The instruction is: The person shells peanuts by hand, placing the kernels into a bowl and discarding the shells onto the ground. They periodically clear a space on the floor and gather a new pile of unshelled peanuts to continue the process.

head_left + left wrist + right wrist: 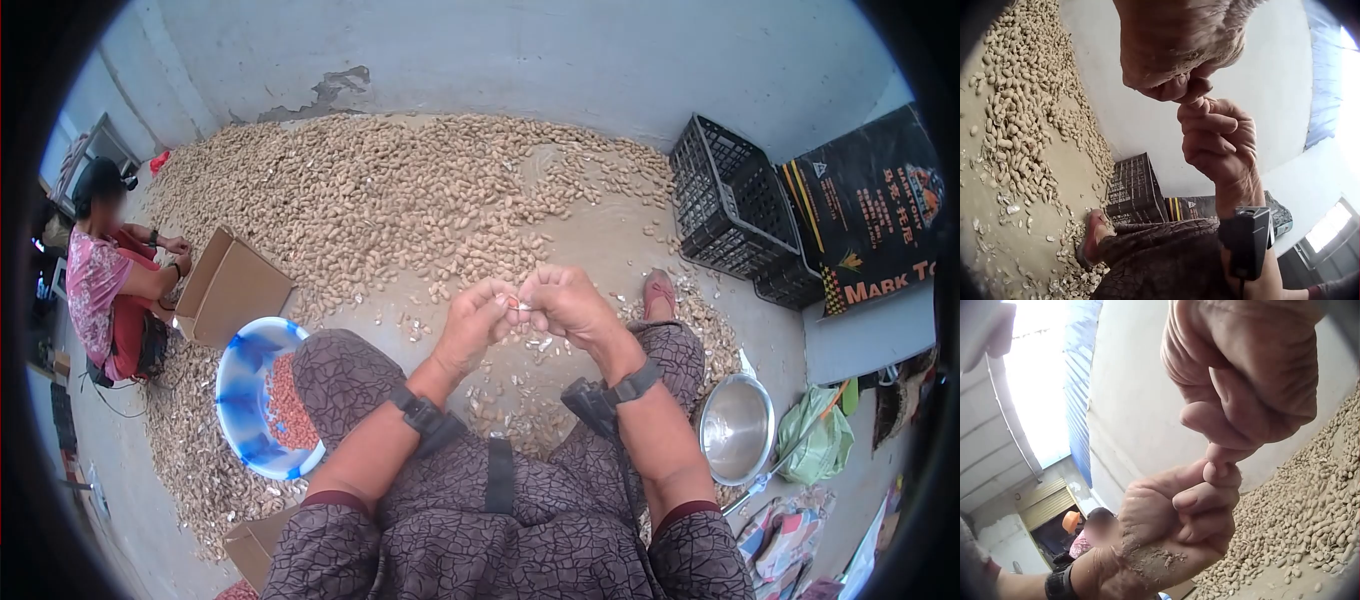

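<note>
Both hands meet in front of the knees, fingertips together around a small peanut (516, 304) that shows a reddish spot and a pale bit of shell. My left hand (472, 326) pinches it from the left with curled fingers. From the other side my right hand (575, 308) pinches it between thumb and fingers. In both wrist views the fingers hide most of the peanut. Beside the left knee stands a blue and white basin (233, 400) with reddish shelled kernels (290, 405) in it. A large heap of unshelled peanuts (400, 190) spreads over the floor ahead.
Another person (110, 270) squats at the left by a cardboard box (240, 275). Black crates (735, 200) and a printed black sack (870, 210) stand at the right. A metal bowl (737, 430) sits by the right knee. Empty shells (190, 450) litter the floor.
</note>
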Demonstrator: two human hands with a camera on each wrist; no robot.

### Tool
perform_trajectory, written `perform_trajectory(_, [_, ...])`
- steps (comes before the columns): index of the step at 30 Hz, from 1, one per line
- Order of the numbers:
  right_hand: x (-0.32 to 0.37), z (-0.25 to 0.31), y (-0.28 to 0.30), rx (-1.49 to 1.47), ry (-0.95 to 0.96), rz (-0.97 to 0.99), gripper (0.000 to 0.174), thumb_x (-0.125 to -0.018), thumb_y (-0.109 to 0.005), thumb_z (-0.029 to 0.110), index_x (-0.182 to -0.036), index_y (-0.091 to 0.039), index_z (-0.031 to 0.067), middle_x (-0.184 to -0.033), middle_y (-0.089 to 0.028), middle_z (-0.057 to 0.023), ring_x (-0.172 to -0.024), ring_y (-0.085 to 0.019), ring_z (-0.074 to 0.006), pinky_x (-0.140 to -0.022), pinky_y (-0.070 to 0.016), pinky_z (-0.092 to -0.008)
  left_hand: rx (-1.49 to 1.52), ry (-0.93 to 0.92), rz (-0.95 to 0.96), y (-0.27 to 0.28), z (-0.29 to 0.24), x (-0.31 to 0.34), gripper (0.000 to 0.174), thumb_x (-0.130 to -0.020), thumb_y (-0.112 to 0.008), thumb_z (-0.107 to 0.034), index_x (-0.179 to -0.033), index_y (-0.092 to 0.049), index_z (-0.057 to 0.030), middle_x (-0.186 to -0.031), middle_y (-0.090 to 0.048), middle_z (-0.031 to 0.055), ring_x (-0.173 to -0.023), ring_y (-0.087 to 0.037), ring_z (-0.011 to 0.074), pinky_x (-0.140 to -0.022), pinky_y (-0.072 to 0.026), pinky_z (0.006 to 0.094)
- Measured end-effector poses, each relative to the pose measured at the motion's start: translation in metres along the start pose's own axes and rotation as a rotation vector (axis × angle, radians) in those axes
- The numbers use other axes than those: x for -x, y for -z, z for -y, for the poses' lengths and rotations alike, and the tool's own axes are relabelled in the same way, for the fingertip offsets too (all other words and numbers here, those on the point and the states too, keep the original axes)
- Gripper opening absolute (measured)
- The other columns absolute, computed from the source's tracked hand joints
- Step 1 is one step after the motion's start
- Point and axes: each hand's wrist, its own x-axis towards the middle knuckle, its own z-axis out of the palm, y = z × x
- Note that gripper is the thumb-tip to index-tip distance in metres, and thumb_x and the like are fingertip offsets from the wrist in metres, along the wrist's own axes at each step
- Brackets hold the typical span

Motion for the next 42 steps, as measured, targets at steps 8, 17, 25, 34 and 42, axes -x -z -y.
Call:
perform_trajectory(8, [0.003,0.005,-0.002,0.072,-0.020,-0.019,0.007,-0.074,-0.053,0.007,-0.071,-0.054,0.0010,-0.058,-0.058,-0.0054,-0.039,-0.046,-0.0044,-0.031,-0.0305,-0.0170,-0.072,-0.009,0.052,0.004,0.003,-0.003,0.016,-0.082,-0.049,-0.008,-0.097,-0.051,-0.0019,-0.076,-0.058,0.0050,-0.057,-0.048,0.0038,-0.044,-0.0308,0.0142])
perform_trajectory(17, [-0.010,-0.020,-0.004,0.517,0.196,-0.186,0.012,-0.071,-0.053,0.006,-0.062,-0.055,-0.0016,-0.055,-0.055,-0.0095,-0.049,-0.052,-0.0125,-0.044,-0.0410,-0.0278,-0.093,0.137,0.012,0.004,0.006,-0.005,0.015,-0.080,-0.049,-0.006,-0.094,-0.054,-0.0008,-0.067,-0.054,0.0010,-0.049,-0.041,0.0030,-0.041,-0.0275,0.0162])
perform_trajectory(25, [-0.006,-0.019,-0.007,0.750,0.268,-0.195,0.008,-0.066,-0.051,0.005,-0.066,-0.055,-0.0015,-0.058,-0.055,-0.0147,-0.055,-0.053,-0.0174,-0.051,-0.0431,-0.0320,-0.204,0.230,-0.004,0.001,0.003,-0.003,0.023,-0.078,-0.041,-0.003,-0.096,-0.055,0.0007,-0.065,-0.051,0.0000,-0.048,-0.040,0.0036,-0.040,-0.0271,0.0162])
perform_trajectory(34, [0.019,0.016,0.027,1.030,-0.132,0.327,0.034,-0.078,-0.052,0.031,-0.064,-0.058,0.0001,-0.049,-0.053,-0.0090,-0.046,-0.050,-0.0158,-0.045,-0.0399,-0.0302,-0.062,0.257,-0.141,0.014,-0.004,-0.007,0.019,-0.085,-0.043,-0.012,-0.090,-0.055,0.0024,-0.062,-0.051,0.0015,-0.043,-0.037,0.0048,-0.035,-0.0244,0.0163])
perform_trajectory(42, [0.014,0.022,-0.001,0.469,-0.184,-0.069,0.058,-0.088,-0.027,0.048,-0.085,-0.055,-0.0020,-0.054,-0.054,-0.0086,-0.039,-0.040,-0.0090,-0.034,-0.0297,-0.0232,-0.148,0.137,0.191,-0.005,0.002,0.003,0.023,-0.086,-0.048,-0.015,-0.098,-0.056,0.0023,-0.067,-0.055,0.0012,-0.049,-0.043,0.0035,-0.041,-0.0307,0.0147])
